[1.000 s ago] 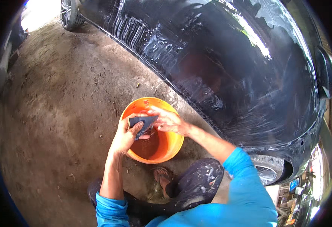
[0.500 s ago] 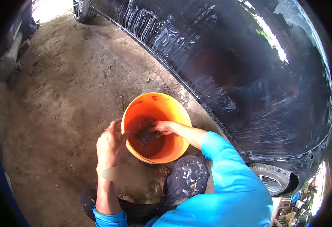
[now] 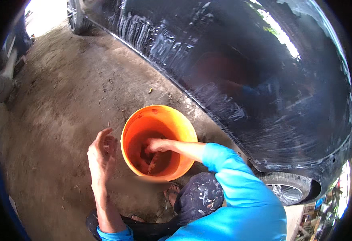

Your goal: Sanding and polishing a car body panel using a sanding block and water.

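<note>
An orange bucket (image 3: 180,126) stands on the dirt floor in front of me, with murky reddish-brown water (image 3: 160,162) inside. My right hand (image 3: 156,145) reaches down into it, fingers bent inward over a dark patch at the water. Whatever those fingers hold is too dim to name. Left of the bucket, my left hand (image 3: 102,154) hovers in the air apart from the rim, its fingers loosely curved and nothing in them.
A dark car (image 3: 240,80) with whitish smears on its panels fills the right side, its near wheel (image 3: 286,188) at lower right and another wheel (image 3: 76,18) at far left. My paint-spotted knee (image 3: 202,195) is close to the bucket. A grey pipe-like object (image 3: 5,80) lies at left.
My left hand has come off the bucket rim and moved left. Inside the bucket, my right hand has shifted left; the dark grey thing by its fingers is less visible now. The view has shifted slightly.
</note>
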